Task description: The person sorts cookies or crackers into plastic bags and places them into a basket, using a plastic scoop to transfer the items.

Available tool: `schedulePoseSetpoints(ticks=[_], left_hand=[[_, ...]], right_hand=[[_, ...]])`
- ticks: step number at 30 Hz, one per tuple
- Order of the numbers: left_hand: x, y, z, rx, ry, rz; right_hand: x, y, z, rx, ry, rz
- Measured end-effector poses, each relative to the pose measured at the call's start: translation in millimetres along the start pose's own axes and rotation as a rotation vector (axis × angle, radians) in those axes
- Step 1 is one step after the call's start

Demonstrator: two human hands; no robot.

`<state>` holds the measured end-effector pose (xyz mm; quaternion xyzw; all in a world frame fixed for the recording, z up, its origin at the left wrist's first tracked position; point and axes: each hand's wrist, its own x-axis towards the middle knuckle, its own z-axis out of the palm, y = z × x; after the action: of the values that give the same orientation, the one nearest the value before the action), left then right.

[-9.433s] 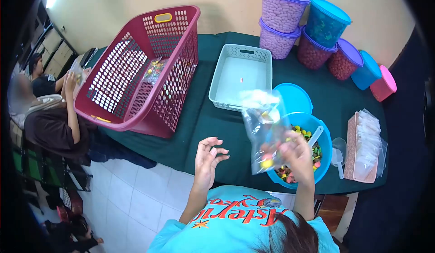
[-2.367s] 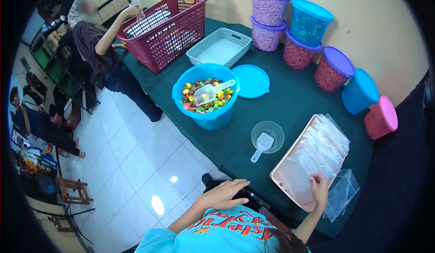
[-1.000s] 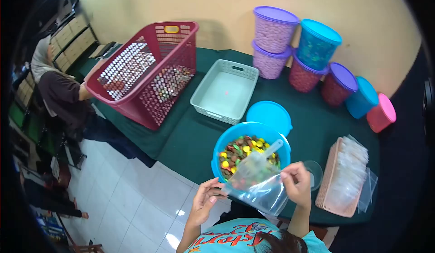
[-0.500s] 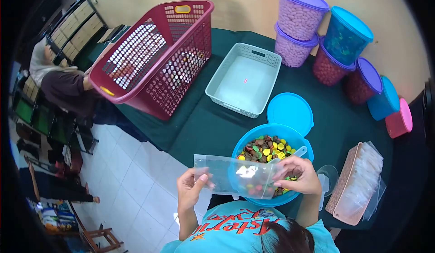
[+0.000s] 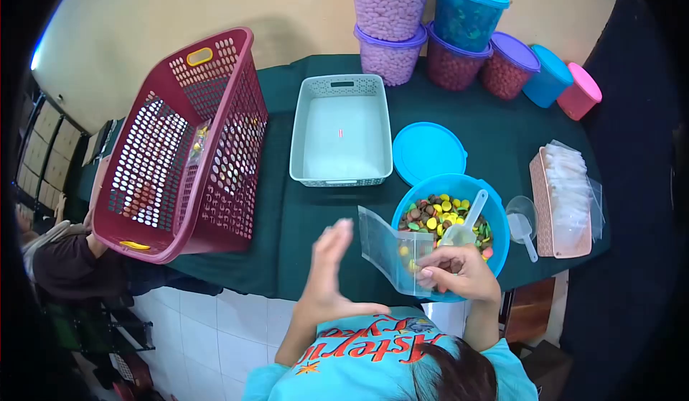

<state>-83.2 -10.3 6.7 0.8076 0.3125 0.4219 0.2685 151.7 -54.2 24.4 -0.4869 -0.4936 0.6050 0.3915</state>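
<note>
A clear plastic pouch (image 5: 384, 246) hangs from my right hand (image 5: 463, 275), which pinches it at its right end. It looks flat, and candies show through it. My left hand (image 5: 330, 282) is off the pouch, to its left, with fingers spread and slightly blurred. Behind the pouch stands a blue tub (image 5: 500, 257) of yellow, brown, green and red button-shaped candies (image 5: 432, 223). A translucent scoop (image 5: 470, 218) rests in the candies, its handle pointing up and right. My right hand covers the tub's near part.
A blue lid (image 5: 429, 153) and a pale green tray (image 5: 341, 150) lie beyond the tub. A maroon basket (image 5: 230, 164) stands left, near a person (image 5: 68, 261). Right are a clear cup with a scoop (image 5: 522, 229) and a pink basket (image 5: 543, 218) of pouches. Lidded tubs (image 5: 391, 13) line the wall.
My left hand has let go of the pouch's left end and opened. My right hand still holds the other end. The camera view has turned, shifting the table's contents.
</note>
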Motion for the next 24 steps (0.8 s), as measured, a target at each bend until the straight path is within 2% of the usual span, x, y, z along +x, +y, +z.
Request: schedulePoseSetpoints(ticks=[2,6,8,13,19,24], left_hand=[[3,-6,8,-0.059,-0.235,0.075],[1,-18,14,-0.097,-0.379,0.077],[0,-23,15,-0.061,-0.303,0.096],[-5,-35,17,-0.159,-0.356,0.155],[-9,-41,21,-0.37,-0.351,0.12],[-10,-48,23,-0.387,-0.294,0.173]], right_hand=[[1,8,16,-0.009,0.033,-0.024],[-4,13,44,0.006,0.162,-0.051],[-9,17,54,-0.03,0.19,-0.083],[-16,19,73,-0.031,0.281,-0.108],[-20,28,81,0.176,0.28,-0.145],[-20,28,83,0.228,0.318,-0.139]])
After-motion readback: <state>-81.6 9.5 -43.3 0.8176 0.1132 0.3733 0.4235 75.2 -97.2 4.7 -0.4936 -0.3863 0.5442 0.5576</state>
